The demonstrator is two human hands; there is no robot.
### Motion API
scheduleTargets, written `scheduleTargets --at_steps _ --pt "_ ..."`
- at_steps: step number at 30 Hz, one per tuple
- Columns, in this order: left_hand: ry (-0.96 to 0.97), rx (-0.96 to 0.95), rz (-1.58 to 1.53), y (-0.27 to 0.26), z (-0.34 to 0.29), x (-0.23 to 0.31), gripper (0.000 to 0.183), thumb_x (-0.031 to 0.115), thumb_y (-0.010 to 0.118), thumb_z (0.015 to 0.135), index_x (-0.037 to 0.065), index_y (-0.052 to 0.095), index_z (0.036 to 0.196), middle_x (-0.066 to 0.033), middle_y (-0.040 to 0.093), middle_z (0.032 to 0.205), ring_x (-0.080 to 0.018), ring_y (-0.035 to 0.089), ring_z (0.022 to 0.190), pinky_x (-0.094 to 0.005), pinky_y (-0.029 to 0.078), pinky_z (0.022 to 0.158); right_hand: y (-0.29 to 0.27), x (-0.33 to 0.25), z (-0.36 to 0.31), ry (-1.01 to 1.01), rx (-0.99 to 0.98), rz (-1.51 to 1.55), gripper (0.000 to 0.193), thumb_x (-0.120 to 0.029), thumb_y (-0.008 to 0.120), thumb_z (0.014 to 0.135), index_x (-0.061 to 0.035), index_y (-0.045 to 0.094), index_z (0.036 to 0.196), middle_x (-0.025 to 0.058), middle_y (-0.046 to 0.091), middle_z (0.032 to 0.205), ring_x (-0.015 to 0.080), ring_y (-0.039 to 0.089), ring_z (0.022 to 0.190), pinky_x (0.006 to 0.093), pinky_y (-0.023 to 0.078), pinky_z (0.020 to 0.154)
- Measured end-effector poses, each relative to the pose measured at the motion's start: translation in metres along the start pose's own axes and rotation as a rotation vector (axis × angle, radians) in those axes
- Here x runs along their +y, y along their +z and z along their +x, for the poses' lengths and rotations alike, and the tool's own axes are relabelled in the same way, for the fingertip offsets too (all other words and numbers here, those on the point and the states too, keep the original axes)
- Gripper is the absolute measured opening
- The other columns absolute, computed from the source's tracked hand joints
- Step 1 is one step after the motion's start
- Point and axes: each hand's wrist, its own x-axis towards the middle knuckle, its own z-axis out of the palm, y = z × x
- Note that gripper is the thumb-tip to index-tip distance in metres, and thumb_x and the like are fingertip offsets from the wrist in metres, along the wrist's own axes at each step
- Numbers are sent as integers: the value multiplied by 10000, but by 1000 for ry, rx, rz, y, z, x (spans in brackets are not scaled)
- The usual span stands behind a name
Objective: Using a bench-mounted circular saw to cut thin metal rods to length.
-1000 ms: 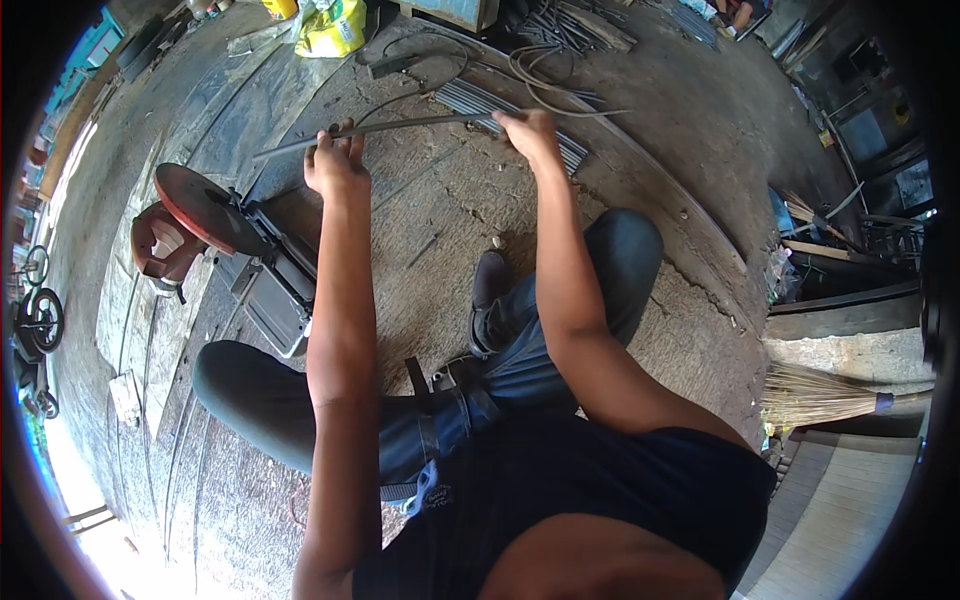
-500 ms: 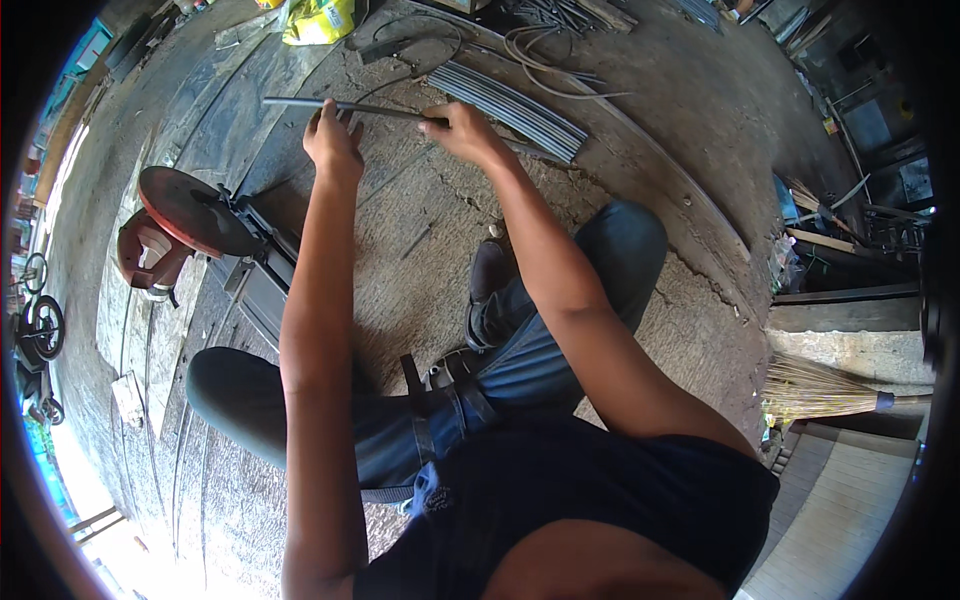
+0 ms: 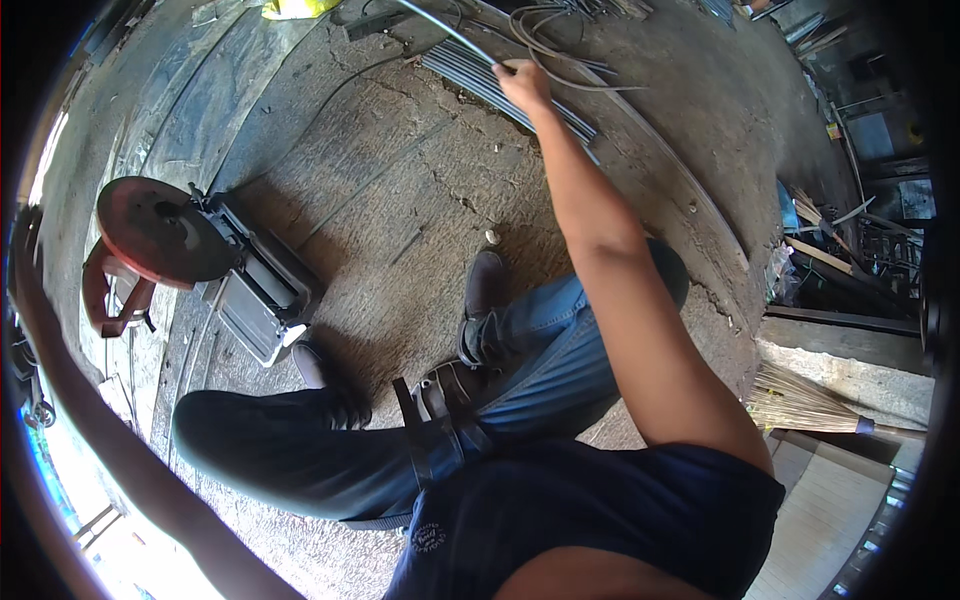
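Note:
My right hand [image 3: 525, 85] is closed around a thin grey metal rod [image 3: 440, 22], whose far end runs out of the top of the picture. Beneath that hand, a row of similar metal rods [image 3: 500, 92] lies side by side on the floor. Far out at the left rim is my left hand [image 3: 25, 240], dark and narrow in the picture, with its fingers too unclear to read. Between it and my legs stands a chop saw with a large round disc guard [image 3: 165, 230], a red handle [image 3: 125, 315] and a flat metal base [image 3: 250, 325].
A cable [image 3: 345, 85] crosses the rough floor beyond the saw. Curved hoses [image 3: 550, 55] lie past the rods, and a yellow bag [image 3: 300, 8] sits at the top edge. To the right are a straw broom [image 3: 805, 400] and cluttered scrap [image 3: 830, 235]. My shoes are near the saw base.
My left hand has let go of the rod and swung out to the far left. My right hand has moved forward and right with the rod, which now slants over the row of rods.

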Motion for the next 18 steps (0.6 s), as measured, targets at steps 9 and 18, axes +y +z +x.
scheduleTargets --at_steps 9,18 --pt "-476 -123 191 -12 -3 -184 740 626 358 939 32 431 1374 -227 509 1322 -356 561 1130 -636 347 938 23 117 88 61 60 -166 281 -283 677 843 -57 720 1004 195 690 969 353 659 948 396 504 832" --pt "-636 -116 313 -4 -20 -205 713 611 388 935 58 434 1382 -205 532 1283 -324 574 1087 -571 370 877 56 174 125 188 -2 -254 254 -251 689 845 -47 724 992 191 693 991 335 667 952 393 505 825"
